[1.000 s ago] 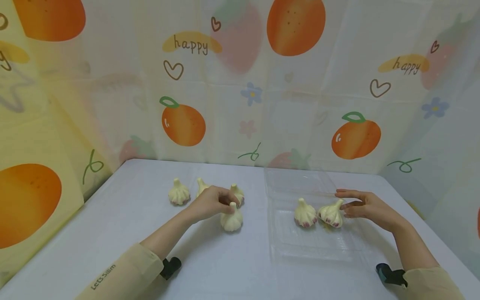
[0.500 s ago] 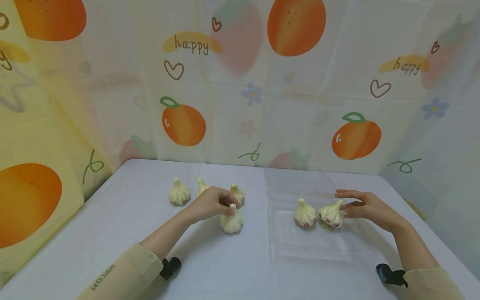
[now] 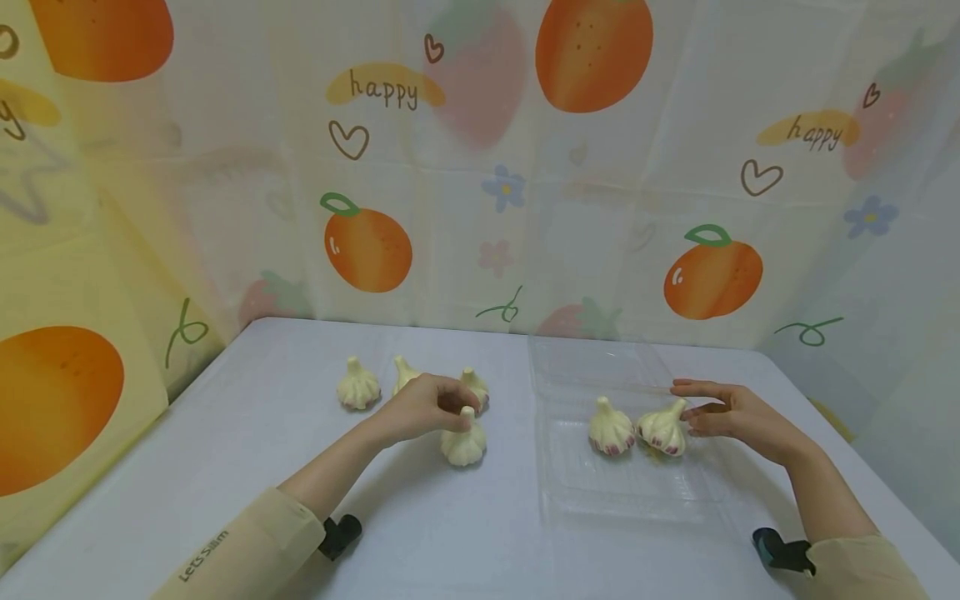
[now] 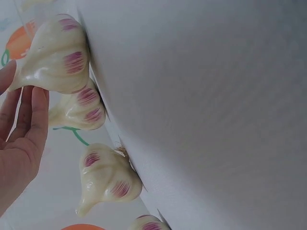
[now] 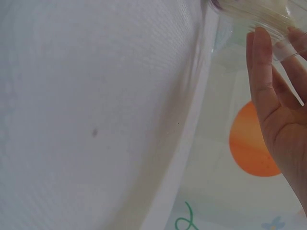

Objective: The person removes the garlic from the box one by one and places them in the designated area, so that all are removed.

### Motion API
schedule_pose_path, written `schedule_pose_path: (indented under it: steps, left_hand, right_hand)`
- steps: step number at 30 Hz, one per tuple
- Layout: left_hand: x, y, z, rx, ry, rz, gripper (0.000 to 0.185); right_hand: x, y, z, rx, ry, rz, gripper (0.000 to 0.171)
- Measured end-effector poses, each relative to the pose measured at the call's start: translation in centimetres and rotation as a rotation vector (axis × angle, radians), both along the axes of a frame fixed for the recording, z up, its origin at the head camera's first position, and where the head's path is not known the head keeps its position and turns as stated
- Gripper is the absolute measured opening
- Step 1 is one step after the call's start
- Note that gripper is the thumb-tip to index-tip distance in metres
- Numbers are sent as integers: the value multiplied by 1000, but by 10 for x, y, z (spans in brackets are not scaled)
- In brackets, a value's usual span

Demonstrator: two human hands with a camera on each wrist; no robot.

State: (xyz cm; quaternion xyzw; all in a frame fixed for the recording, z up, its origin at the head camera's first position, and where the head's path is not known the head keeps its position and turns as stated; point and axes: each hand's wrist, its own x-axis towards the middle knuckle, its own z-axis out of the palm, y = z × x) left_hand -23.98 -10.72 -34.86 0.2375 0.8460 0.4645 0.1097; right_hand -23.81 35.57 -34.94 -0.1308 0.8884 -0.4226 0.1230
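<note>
My left hand (image 3: 459, 406) pinches the stem of a cream garlic bulb (image 3: 463, 443) standing on the white table (image 3: 225, 467). In the left wrist view, the left hand (image 4: 17, 88) has its thumb and fingers either side of that bulb's (image 4: 53, 52) stem tip. Three more bulbs (image 3: 357, 387) (image 3: 405, 373) (image 3: 475, 387) stand just behind it. A clear plastic tray (image 3: 637, 487) holds two bulbs (image 3: 611, 427) (image 3: 663, 429). My right hand (image 3: 686, 408) hovers with straight fingers beside the right one's stem, and contact is unclear.
The tray's clear lid (image 3: 600, 362) lies open behind it. Fruit-printed curtains (image 3: 480, 167) wall the table at the back and both sides. Black wrist mounts (image 3: 341, 533) (image 3: 780, 550) sit on both sleeves.
</note>
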Motion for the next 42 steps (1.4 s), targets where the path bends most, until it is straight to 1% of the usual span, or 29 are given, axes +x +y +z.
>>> schedule_pose_path:
  steps: [6,15,22,25,30,32,37,42]
  left_hand:
    - [1,1,2,-4,7,12,30]
    - [2,2,5,-4,11,52,35]
    - [1,6,8,35,50,46,38]
    - [2,8,10,35,70,64,41]
    - [5,15,16,32,69,118,44]
    - [7,19,19,43,72,130,44]
    - [11,31,26,85,100,138,45]
    - [12,42,31,86,112,144,46]
  right_hand:
    - [0,1,-1,-9,6,-2,53]
    - [0,1,-1,-9,10,-2,53]
    - [0,1,-1,-19,1,7,53]
    - [0,1,-1,-20,0,6,53]
    - [-1,2,-2,-17,-4,8,53]
    - [-1,2,-2,-18,-5,9,54]
    - [-1,2,-3,-23,3,6,53]
    - [-2,2,-3,-14,8,0,53]
